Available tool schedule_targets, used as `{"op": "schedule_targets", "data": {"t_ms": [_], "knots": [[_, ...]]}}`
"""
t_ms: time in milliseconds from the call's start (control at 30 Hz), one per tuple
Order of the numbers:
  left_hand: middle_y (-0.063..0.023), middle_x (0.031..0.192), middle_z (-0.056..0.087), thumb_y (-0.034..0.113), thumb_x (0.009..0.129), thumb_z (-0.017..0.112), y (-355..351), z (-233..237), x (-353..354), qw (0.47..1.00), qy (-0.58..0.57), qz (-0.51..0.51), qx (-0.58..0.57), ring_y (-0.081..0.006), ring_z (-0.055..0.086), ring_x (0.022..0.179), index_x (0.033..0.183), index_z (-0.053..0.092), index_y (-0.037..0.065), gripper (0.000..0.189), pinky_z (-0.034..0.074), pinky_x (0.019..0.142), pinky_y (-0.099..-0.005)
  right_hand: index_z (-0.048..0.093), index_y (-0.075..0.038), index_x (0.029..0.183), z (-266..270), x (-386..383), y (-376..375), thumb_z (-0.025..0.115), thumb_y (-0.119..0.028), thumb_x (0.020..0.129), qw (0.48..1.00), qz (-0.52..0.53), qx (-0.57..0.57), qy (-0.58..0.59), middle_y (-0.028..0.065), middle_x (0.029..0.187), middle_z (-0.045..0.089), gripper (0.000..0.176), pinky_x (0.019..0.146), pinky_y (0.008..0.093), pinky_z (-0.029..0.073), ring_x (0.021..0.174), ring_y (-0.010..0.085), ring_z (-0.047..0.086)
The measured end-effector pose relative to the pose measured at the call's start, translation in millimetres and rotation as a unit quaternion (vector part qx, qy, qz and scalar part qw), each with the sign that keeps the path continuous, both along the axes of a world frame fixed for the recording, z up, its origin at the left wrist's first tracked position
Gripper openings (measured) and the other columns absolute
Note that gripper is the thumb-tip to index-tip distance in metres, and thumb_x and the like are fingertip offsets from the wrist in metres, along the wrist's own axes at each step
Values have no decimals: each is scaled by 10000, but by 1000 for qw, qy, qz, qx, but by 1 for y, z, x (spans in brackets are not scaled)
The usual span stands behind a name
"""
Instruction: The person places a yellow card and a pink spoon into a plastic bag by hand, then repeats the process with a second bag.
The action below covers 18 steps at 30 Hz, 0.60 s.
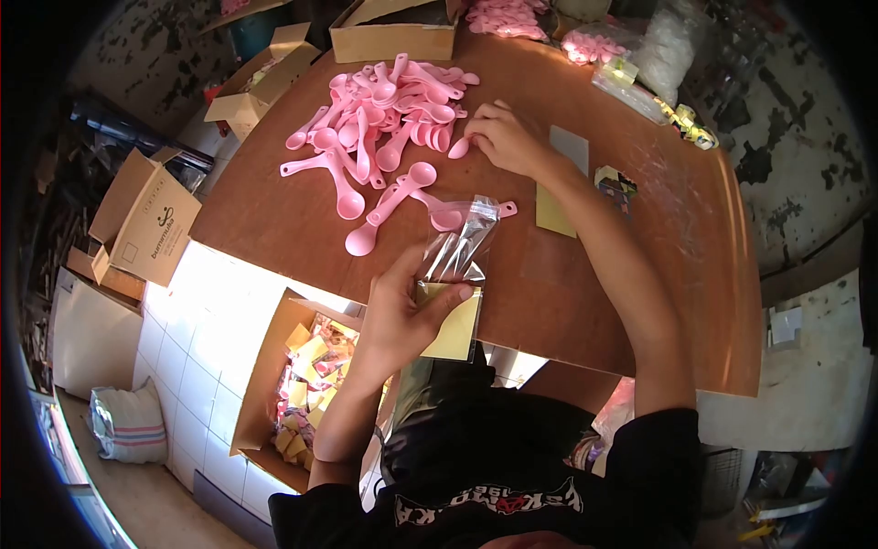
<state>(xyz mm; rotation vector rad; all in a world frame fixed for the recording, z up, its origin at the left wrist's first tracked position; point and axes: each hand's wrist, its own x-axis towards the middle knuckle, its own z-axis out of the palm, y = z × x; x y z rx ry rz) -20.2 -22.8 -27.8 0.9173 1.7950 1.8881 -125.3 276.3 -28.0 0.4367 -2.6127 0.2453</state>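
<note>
My left hand (407, 311) is closed on a clear plastic bag (462, 242) with a yellow card (453, 334) inside its lower part; the thumb presses on the card. At the right edge of a heap of pink measuring spoons (380, 105), my right hand (503, 137) pinches a pink measuring spoon (459, 147), whose bowl hangs below the fingers. Just beyond the bag, two loose double-ended spoons (361, 240) lie on the brown table (274, 215), one partly hidden behind the clear plastic.
Right of my right hand lie yellow and white cards (556, 210) and a small printed piece (615, 186). Packed pink spoons (508, 16) and a clear bag roll (631, 96) sit at the back. An open carton (247, 403) of packed pieces stands below the table's front edge.
</note>
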Motion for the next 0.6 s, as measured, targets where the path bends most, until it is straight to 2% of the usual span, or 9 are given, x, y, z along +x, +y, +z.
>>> {"op": "schedule_targets", "data": {"t_ms": [67,133,167,233,267,333,467,533,600], "knots": [[-81,1020,654,-34,826,697,4,-2,-1,1000,13,12,21,-120,630,938,1265,502,-40,480,506,822,-267,660,-37,992,15,23,-7,606,-41,836,999,25,18,31,122,897,585,165,807,404,490,845,279,594],[-89,958,694,3,833,706,7,-4,-3,998,25,26,43,-123,659,903,1226,547,-21,425,506,795,-269,649,-8,992,44,55,-20,588,-28,864,972,-22,-217,-89,89,909,579,144,745,321,491,784,182,580],[-93,954,697,9,828,711,9,-5,-4,998,43,30,46,-128,660,903,1224,551,-16,428,505,793,-276,649,-8,992,55,70,-24,588,-28,864,972,-21,-216,-90,89,909,579,144,745,321,491,784,182,580],[-98,950,701,15,823,716,13,-4,-4,996,59,32,51,-132,662,903,1221,554,-11,431,504,791,-283,658,-24,1023,74,104,-27,563,-51,897,949,18,-312,-42,66,889,611,160,638,285,475,721,178,609],[-91,1015,662,-21,821,707,15,0,-4,998,56,8,22,-128,631,942,1261,511,-40,483,502,830,-275,658,-24,1023,86,121,-29,563,-51,897,949,15,-311,-42,66,889,611,160,638,285,475,721,178,609],[-84,1079,623,-57,818,698,22,2,-3,998,52,-20,-5,-123,600,980,1301,468,-69,535,499,870,-268,654,-5,1038,108,152,-33,573,4,875,981,60,-183,-35,53,854,604,183,636,267,482,728,135,607],[-89,1077,651,-60,816,695,38,5,7,998,48,-41,-13,-130,614,966,1309,473,-56,541,496,883,-280,654,13,1025,131,189,-40,609,34,847,978,42,-190,-75,51,865,644,184,672,255,485,762,108,610],[-92,1076,659,-62,814,694,44,8,11,997,58,-50,-8,-133,620,965,1314,471,-49,548,493,890,-284,669,-12,1004,135,197,-40,635,-16,842,977,3,-198,-79,73,869,657,166,671,290,514,746,175,641],[-107,1114,647,-59,807,700,47,12,15,995,84,-51,-19,-136,622,971,1320,470,-42,563,487,904,-292,671,-16,1000,139,201,-36,645,-25,836,979,1,-176,-99,82,895,673,166,675,302,517,754,188,650]]}}
